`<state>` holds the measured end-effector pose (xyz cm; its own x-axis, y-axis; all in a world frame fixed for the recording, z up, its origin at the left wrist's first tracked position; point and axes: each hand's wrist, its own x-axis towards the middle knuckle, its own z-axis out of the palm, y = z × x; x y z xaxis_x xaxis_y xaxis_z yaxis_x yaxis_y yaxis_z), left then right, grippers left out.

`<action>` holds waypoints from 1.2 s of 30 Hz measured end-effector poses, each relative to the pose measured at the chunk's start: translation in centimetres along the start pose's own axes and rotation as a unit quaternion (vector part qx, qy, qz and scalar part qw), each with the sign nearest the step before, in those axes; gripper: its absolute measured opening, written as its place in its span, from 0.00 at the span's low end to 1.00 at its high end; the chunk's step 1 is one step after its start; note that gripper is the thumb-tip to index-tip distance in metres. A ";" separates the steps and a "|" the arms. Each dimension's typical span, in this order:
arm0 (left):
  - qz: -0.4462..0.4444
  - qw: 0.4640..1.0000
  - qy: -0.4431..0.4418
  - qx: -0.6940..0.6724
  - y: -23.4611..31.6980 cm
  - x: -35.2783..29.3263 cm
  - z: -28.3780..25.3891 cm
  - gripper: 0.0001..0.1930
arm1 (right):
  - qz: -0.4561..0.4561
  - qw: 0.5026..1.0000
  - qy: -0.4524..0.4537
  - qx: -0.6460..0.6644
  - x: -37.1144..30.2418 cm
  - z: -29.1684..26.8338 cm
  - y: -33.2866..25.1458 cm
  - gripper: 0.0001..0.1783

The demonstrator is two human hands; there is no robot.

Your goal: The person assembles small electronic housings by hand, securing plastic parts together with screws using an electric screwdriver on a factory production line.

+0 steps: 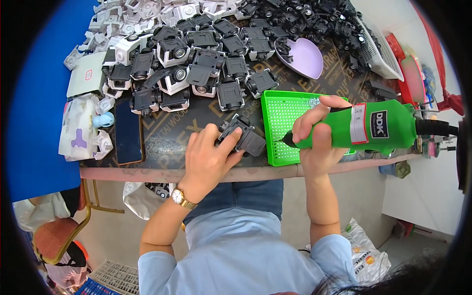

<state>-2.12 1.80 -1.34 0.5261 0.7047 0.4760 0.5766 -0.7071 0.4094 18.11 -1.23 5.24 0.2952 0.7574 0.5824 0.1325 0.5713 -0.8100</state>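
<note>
My left hand (209, 151), with a gold watch on its wrist, grips a small black toy car part (250, 141) at the front edge of the table. In my right hand (322, 129) is a green electric screwdriver (378, 125), its fingers wrapped round the body and its black tip pointing left. The tip is over a green perforated tray (272, 105), to the right of the toy car part and apart from it. Small silvery screws (313, 103) lie toward the back of the tray, partly hidden by my right hand.
Black-and-white toy cars (206, 66) lie piled behind my left hand. White shells (142, 17) and black parts (314, 22) are heaped farther back. A lilac dish (307, 59), a white basket (386, 56), a phone (129, 132) and a tissue pack (76, 129) surround the work spot.
</note>
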 end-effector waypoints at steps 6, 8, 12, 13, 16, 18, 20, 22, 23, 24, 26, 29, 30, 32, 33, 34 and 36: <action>-0.004 1.000 0.005 -0.003 0.0 0.0 -0.2 0.27 | -0.011 1.000 -0.007 -0.003 0.3 0.1 0.2 0.28; -0.004 1.000 0.000 -0.013 0.1 0.1 -0.3 0.26 | -0.013 1.000 -0.003 -0.001 0.3 0.0 0.3 0.28; -0.003 1.000 0.000 -0.020 -0.1 0.1 -0.1 0.27 | 0.003 1.000 -0.002 -0.021 0.1 0.3 0.1 0.29; -0.003 1.000 0.001 -0.022 -0.1 0.1 -0.2 0.27 | 0.022 1.000 0.003 -0.019 0.1 0.4 -0.1 0.29; -0.015 0.999 -0.004 -0.045 -0.2 0.1 -0.3 0.26 | -0.007 0.997 -0.017 -0.075 -0.3 0.0 0.8 0.28; -0.029 0.998 -0.008 -0.062 -0.4 -0.1 -0.4 0.26 | -0.040 0.991 -0.031 -0.120 -0.2 -0.6 1.0 0.30; -0.058 0.988 -0.016 -0.141 -0.9 -0.3 -0.3 0.24 | -0.024 0.997 -0.018 -0.067 0.3 0.3 -0.7 0.32; -0.068 0.980 -0.029 -0.183 -0.9 -0.1 -0.3 0.24 | -0.007 1.000 -0.004 -0.014 0.8 1.1 -2.6 0.35; -0.065 0.977 -0.028 -0.202 -1.1 -0.1 -0.1 0.25 | -0.022 1.000 -0.007 0.021 1.0 1.3 -3.2 0.37; -0.063 0.975 -0.021 -0.210 -1.1 -0.1 -0.1 0.24 | -0.040 0.996 -0.011 0.076 1.3 1.9 -3.7 0.39; -0.067 0.977 -0.023 -0.203 -1.1 -0.1 -0.1 0.24 | -0.063 0.985 -0.037 0.159 1.7 3.4 -4.1 0.41; -0.075 0.979 -0.025 -0.189 -0.9 -0.1 -0.2 0.23 | -0.086 0.974 -0.143 0.150 2.3 4.7 -1.9 0.40; -0.071 0.980 -0.024 -0.186 -0.9 0.0 -0.2 0.23 | -0.034 0.985 -0.118 0.123 2.0 5.3 -2.1 0.39; -0.068 0.982 -0.027 -0.172 -0.8 -0.2 -0.4 0.24 | 0.006 0.986 -0.113 0.124 1.8 6.0 -1.5 0.37; -0.070 0.982 -0.025 -0.172 -0.9 -0.2 -0.5 0.24 | 0.007 0.985 -0.116 0.124 1.8 6.3 -1.5 0.37; -0.065 0.983 -0.024 -0.171 -0.9 -0.2 -0.4 0.24 | 0.029 0.986 -0.095 0.131 1.8 6.6 -1.8 0.37; -0.061 0.983 -0.022 -0.173 -0.9 -0.2 -0.4 0.23 | 0.052 0.987 -0.074 0.135 1.9 6.8 -2.0 0.38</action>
<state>-3.03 2.31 -1.47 0.4980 0.7815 0.3757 0.3946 -0.5901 0.7043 11.98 1.19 8.42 0.1496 0.8424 0.5177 -0.1546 0.5371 -0.8293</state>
